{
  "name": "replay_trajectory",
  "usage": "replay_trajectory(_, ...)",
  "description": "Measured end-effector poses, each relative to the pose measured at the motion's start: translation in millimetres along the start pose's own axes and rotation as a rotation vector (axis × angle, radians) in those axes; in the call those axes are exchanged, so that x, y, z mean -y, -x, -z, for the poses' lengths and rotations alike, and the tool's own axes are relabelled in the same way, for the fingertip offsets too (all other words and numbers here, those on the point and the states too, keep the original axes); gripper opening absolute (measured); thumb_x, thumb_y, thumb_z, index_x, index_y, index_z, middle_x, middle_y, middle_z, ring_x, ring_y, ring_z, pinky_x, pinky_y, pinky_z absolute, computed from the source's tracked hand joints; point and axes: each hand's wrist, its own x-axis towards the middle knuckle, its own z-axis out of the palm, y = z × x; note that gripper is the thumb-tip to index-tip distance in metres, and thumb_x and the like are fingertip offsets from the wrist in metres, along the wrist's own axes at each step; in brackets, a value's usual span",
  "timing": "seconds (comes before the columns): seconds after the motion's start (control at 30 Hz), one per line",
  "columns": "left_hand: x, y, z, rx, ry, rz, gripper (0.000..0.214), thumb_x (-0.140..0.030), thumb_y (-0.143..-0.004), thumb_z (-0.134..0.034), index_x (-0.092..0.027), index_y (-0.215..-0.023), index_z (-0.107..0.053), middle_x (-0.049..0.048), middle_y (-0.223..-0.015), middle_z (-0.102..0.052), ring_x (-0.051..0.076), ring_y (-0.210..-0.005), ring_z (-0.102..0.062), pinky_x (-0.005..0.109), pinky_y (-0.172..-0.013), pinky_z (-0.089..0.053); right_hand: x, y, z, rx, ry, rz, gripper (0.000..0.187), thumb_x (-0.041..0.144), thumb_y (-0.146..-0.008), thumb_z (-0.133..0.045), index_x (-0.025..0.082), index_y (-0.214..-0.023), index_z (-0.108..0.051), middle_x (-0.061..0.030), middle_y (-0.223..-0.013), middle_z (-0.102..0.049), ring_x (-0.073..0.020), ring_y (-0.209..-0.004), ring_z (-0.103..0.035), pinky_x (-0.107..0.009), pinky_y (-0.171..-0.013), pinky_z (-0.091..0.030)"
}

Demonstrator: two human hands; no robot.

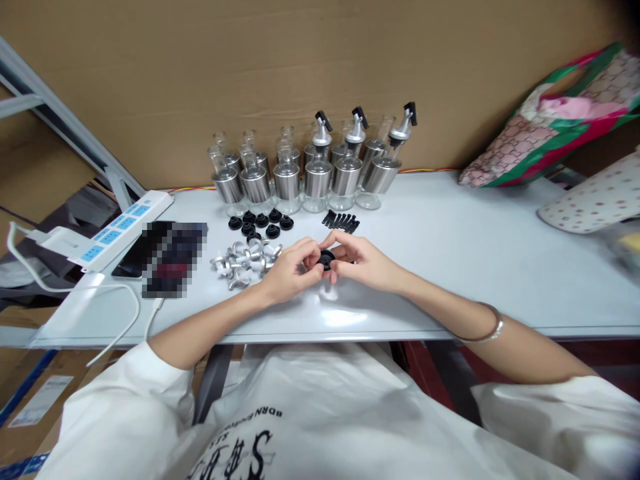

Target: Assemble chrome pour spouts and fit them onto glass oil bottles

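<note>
Between my two hands, just above the table, is a round black stopper (327,260). My left hand (296,267) pinches its left side, and my right hand (361,260) grips its right side with thumb and fingers. Silver spout tops (245,261) lie in a heap left of my left hand. Behind them several black stoppers (261,221) are spread out. A row of small black levers (341,221) lies beyond my right hand. Glass bottles with steel sleeves (287,183) stand in two rows at the back; three carry silver pourers (355,133) with black levers.
A white power strip (117,230) with a plugged charger and cable lies at the left, beside a partly blurred phone (173,260). A patterned bag (540,133) leans at the right back, near a dotted white object (595,190). Cardboard (300,60) rises behind the table.
</note>
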Motion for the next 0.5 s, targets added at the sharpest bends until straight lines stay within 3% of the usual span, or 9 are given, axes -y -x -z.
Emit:
replay_trajectory(0.23, -3.5, 2.7, -1.1, 0.000, 0.159, 0.121, 0.028, -0.027, -0.067, -0.054, -0.022, -0.082, -0.031, -0.0071, -0.067, -0.037, 0.008, -0.056, -0.038, 0.021, -0.055, -0.034, 4.3, 3.0, -2.0, 0.036, 0.083, 0.046, 0.021, 0.013, -0.069, -0.051, 0.019, -0.090, -0.049, 0.0033, -0.066, -0.061, -0.0102, -0.056, -0.060, -0.022, -0.058, -0.046)
replay_trajectory(0.5, -5.0, 2.3, -0.5, 0.032, 0.200, 0.149, 0.028, -0.026, -0.065, -0.053, -0.022, -0.082, -0.030, -0.0071, -0.067, -0.036, 0.008, -0.056, -0.036, 0.021, -0.054, -0.033, 2.9, 3.4, -2.6, 0.052, 0.100, 0.038, 0.020, 0.014, -0.072, -0.052, 0.020, -0.090, -0.048, 0.0041, -0.064, -0.060, -0.0107, -0.055, -0.060, -0.021, -0.056, -0.045)
